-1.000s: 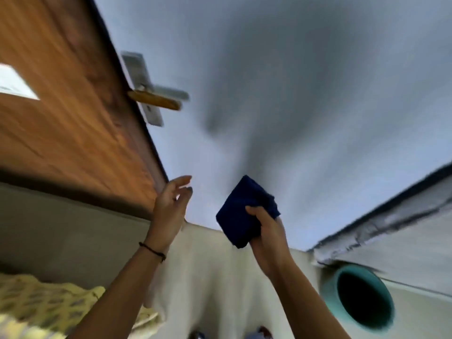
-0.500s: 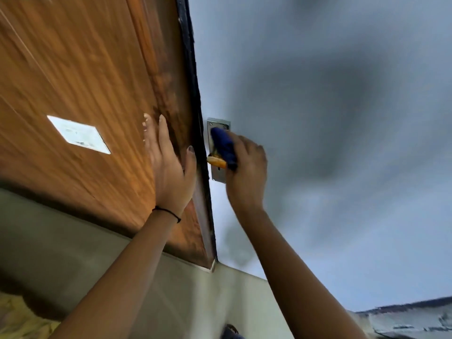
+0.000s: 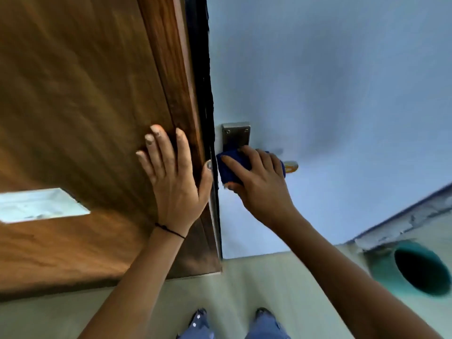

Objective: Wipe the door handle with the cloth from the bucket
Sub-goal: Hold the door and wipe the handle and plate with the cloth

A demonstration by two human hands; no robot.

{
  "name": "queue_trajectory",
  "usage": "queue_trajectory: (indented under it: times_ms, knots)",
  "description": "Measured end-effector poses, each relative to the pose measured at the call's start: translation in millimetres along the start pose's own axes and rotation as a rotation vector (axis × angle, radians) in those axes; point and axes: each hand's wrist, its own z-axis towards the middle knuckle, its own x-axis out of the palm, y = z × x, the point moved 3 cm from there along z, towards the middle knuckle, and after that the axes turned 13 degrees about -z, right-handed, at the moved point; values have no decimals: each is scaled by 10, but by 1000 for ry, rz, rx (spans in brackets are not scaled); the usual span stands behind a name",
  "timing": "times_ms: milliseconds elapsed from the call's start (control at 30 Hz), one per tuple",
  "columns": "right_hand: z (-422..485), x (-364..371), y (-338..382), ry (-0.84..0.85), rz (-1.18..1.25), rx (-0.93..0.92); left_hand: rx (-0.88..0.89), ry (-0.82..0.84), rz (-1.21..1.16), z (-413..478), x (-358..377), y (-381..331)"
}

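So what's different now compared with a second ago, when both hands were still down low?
Both hands rose. The right hand carried the blue cloth up and now wraps it around the door handle, just below the metal plate. The left hand, in the air before, now lies flat on the wooden door. The cloth stayed in the right hand throughout, and the teal bucket stayed on the floor.
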Motion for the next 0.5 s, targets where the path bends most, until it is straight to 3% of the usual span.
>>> queue_trajectory:
  times_ms: [133, 333, 500]
  knots:
    - [56, -76, 34, 47, 12, 71, 97, 62, 5, -16, -14, 80]
    - [47, -114, -229, 242, 235, 243, 180, 47, 18, -57, 4, 137]
    - [40, -86, -13, 185, 193, 225, 177, 39, 14, -62, 18, 121]
